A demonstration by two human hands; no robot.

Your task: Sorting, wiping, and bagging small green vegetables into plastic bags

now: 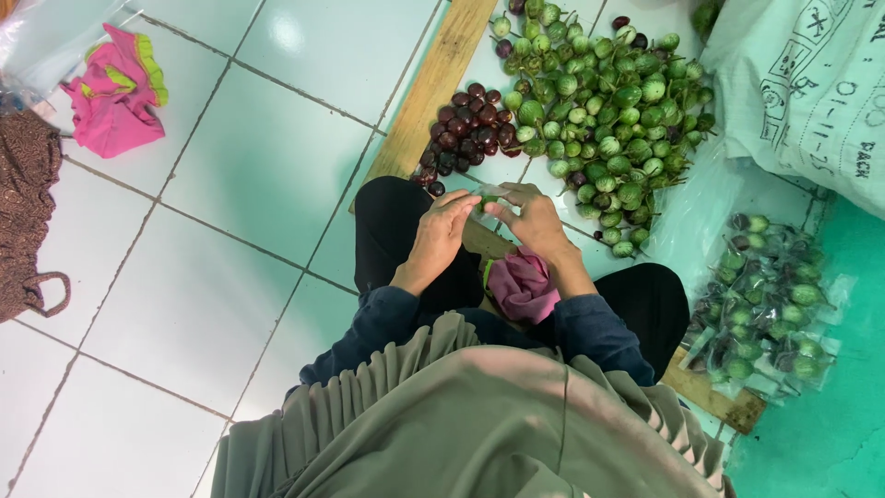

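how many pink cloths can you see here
2: one pink cloth with green trim lies on the white tile floor at upper left; one plain pink cloth sits in the person's lap. Others may be hidden.

1. A small clear plastic bag [487,199] with something green inside sits between the fingertips of the left hand [439,236] and the right hand [535,221], over the lap.
2. A heap of filled clear bags [770,309], each showing small round green vegetables, lies at right, partly on the green floor [830,433].
3. A large pale green woven sack [811,88] with dark printed markings fills the upper right corner.
4. A clear plastic bag [46,37], crumpled and glossy, lies in the upper left corner.
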